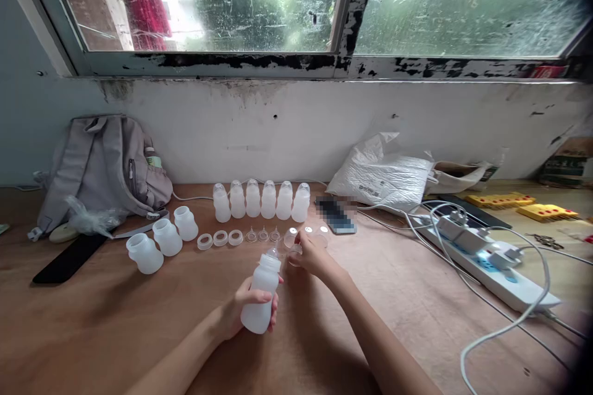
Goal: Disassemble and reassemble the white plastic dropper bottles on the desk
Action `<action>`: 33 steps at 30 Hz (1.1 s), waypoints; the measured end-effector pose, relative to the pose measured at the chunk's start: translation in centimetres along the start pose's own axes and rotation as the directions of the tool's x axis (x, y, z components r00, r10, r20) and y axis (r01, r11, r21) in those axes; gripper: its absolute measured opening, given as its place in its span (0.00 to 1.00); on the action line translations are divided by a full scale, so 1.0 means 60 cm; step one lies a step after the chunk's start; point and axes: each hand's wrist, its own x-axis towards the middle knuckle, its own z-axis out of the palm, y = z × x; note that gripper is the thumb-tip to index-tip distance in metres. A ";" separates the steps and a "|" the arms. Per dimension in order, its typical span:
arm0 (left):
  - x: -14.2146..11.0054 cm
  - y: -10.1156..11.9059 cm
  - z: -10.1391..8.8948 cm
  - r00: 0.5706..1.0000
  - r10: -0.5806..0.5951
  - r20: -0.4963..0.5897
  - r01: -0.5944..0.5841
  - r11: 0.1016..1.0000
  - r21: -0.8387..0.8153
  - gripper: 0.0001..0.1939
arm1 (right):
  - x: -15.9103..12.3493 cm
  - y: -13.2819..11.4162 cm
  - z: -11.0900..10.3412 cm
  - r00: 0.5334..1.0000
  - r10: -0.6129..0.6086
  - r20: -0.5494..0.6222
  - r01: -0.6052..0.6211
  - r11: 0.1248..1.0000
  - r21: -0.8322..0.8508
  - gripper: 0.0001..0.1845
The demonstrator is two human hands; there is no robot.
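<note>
My left hand (259,303) is wrapped round a frosted white baby bottle (260,296), tilted a little to the right, with a collar and clear teat on top. Just right of the teat, my right hand (312,253) is closed, its fingertips pinching what looks like a clear bottle cap (293,257), partly hidden by the fingers. Behind that hand, other clear caps (323,234) lie on the table. To their left run three clear teats (263,234), then three white collar rings (220,238). Three uncapped bottles (167,237) stand farther left.
Several capped bottles (252,199) stand in a row at the back. A phone (340,217) lies right of them, before a silver bag (382,173). A power strip (491,265) with looping cables occupies the right; a grey backpack (104,166) stands left beside a black pouch (69,259).
</note>
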 end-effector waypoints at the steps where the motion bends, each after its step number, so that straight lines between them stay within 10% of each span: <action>1: 0.000 0.001 0.000 1.000 0.017 -0.022 -0.017 1.000 -0.001 0.21 | 0.001 0.001 0.002 1.000 -0.004 -0.030 0.003 1.000 -0.022 0.14; 9: -0.001 0.011 0.012 0.979 0.071 -0.193 -0.078 0.997 -0.027 0.19 | -0.001 -0.039 0.004 0.882 -0.149 -0.447 0.249 0.953 0.174 0.13; 17: 0.001 0.000 0.014 0.975 0.064 -0.214 -0.045 0.995 0.093 0.07 | -0.046 -0.114 0.034 0.991 -0.085 0.100 -0.017 0.673 0.739 0.18; 22: -0.006 0.004 0.011 0.996 -0.002 -0.094 -0.001 1.000 -0.031 0.07 | -0.058 -0.133 0.029 0.945 -0.109 0.308 -0.267 0.287 0.920 0.15; 27: -0.013 0.002 0.001 0.981 -0.050 0.187 0.081 0.984 -0.159 0.08 | -0.065 -0.135 0.011 0.909 -0.312 0.278 -0.221 0.206 0.953 0.14; 33: -0.005 -0.034 0.000 0.858 0.108 0.502 0.219 0.807 -0.548 0.22 | -0.053 -0.112 0.011 0.735 -0.603 0.312 -0.320 0.098 0.942 0.26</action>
